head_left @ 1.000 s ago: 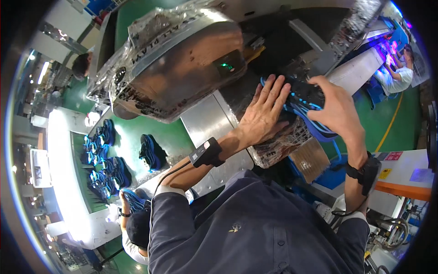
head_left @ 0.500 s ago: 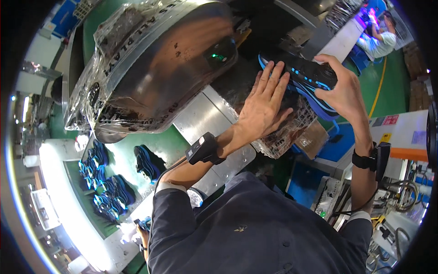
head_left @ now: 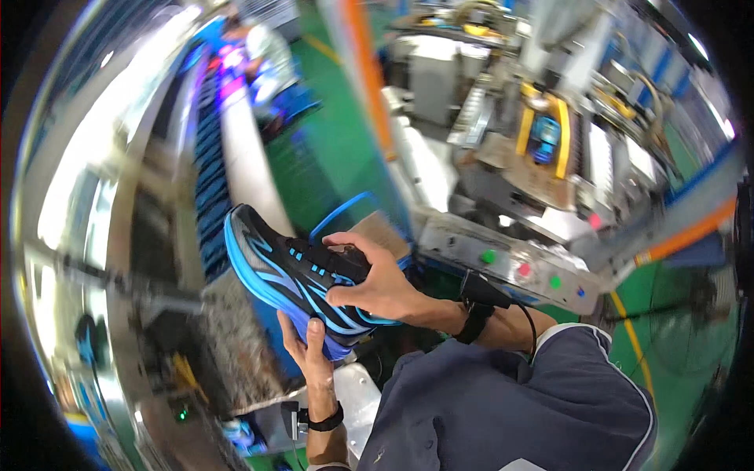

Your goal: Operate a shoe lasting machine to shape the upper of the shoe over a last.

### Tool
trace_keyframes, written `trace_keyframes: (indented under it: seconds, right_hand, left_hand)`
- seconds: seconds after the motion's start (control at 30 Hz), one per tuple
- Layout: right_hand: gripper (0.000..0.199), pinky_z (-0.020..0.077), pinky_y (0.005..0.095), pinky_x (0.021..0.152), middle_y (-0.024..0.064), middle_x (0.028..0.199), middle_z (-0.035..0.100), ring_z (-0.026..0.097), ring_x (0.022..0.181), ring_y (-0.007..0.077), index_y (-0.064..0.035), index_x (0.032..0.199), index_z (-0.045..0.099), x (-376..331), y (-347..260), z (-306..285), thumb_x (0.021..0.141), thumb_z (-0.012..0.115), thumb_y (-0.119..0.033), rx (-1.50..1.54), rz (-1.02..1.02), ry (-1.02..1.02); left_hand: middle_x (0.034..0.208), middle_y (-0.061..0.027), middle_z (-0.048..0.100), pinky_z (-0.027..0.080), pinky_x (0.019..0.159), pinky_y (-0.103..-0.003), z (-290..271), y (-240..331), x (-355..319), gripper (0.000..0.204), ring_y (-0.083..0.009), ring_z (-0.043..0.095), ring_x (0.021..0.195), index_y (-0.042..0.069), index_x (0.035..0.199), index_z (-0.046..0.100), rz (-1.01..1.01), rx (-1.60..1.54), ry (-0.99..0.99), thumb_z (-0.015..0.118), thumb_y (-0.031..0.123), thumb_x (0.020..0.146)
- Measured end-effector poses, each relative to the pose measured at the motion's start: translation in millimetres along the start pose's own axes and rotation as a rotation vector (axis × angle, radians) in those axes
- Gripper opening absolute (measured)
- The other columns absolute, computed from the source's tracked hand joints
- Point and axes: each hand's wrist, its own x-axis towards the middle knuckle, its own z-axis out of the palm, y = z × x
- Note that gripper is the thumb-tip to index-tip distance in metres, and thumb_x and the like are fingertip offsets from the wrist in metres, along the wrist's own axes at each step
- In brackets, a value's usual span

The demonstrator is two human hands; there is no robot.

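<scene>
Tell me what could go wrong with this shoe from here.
The shoe might tip or slip: the left hand and right hand both hold it toward the heel, leaving the toe unsupported. The dark cable along the right forearm could snag. The button panel appears near that forearm and might get bumped, though depth is hard to judge.

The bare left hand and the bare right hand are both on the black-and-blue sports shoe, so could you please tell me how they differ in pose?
The left hand touches the shoe at its sole, toward the heel end, whereas the right hand grips it across the top. The left hand points up the picture; the right hand reaches leftward. Both hands are bare, with black straps at the wrists.
</scene>
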Motion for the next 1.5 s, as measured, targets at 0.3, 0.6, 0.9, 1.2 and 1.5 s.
trace_keyframes:
  seconds: [0.3, 0.6, 0.9, 1.2, 1.5]
  right_hand:
    - [0.071, 0.0467, 0.0322, 0.105, 0.0103, 0.124, 0.064, 0.06, 0.115, 0.0182, -0.0017, 0.136, 0.056, -95.6, -44.9, -284.5, 0.072, 0.086, -0.012, -0.24, -0.156, 0.7]
    - [0.072, 0.0528, 0.0291, 0.09, 0.008, 0.115, 0.066, 0.065, 0.099, 0.0151, -0.0008, 0.136, 0.057, -190.3, -99.8, -435.7, 0.068, 0.077, -0.004, -0.535, -0.228, 1.352]
    - [0.066, 0.0547, 0.0282, 0.085, 0.0089, 0.11, 0.068, 0.066, 0.092, 0.0141, 0.0011, 0.135, 0.057, -193.5, -123.4, -466.6, 0.071, 0.072, -0.002, -0.699, -0.044, 1.6]
    - [0.075, 0.0563, 0.0385, 0.087, 0.0161, 0.107, 0.073, 0.071, 0.096, 0.0309, -0.0055, 0.137, 0.058, -10.2, -135.0, -644.6, 0.071, 0.082, -0.032, -1.251, 0.397, 1.09]
    - [0.056, 0.0564, 0.0535, 0.088, 0.0349, 0.103, 0.069, 0.069, 0.099, 0.0492, 0.0013, 0.126, 0.046, 139.8, 20.1, -607.9, 0.081, 0.073, -0.021, -1.321, 0.399, 0.941]
  left_hand:
    - [0.138, -0.0129, 0.06, 0.04, 0.109, -0.035, 298.3, -31.0, 44.9, 0.058, -0.0206, 0.055, 0.125, -0.005, 0.146, 0.049, -0.089, 0.2, -0.801, 0.062, 0.031, 0.102]
    - [0.113, -0.0197, 0.073, 0.053, 0.091, -0.034, 594.2, -183.3, 144.7, 0.067, -0.0233, 0.07, 0.103, -0.009, 0.125, 0.065, 0.167, 0.569, -0.858, 0.073, 0.049, 0.092]
    - [0.096, -0.0264, 0.073, 0.057, 0.083, -0.05, 702.1, -270.2, 166.9, 0.046, -0.0415, 0.073, 0.087, -0.003, 0.108, 0.065, 0.291, 0.763, -0.708, 0.078, 0.028, 0.078]
    - [0.084, -0.0017, 0.066, 0.035, 0.045, -0.025, 506.8, -154.9, 147.4, 0.028, -0.0073, 0.053, 0.059, -0.006, 0.105, 0.07, -0.625, -0.15, -0.626, 0.078, 0.014, 0.086]
    - [0.095, -0.0021, 0.067, 0.046, 0.073, -0.024, 256.8, -22.2, 98.0, 0.036, -0.0088, 0.059, 0.081, -0.007, 0.108, 0.066, -0.37, 0.151, -0.297, 0.071, 0.017, 0.082]
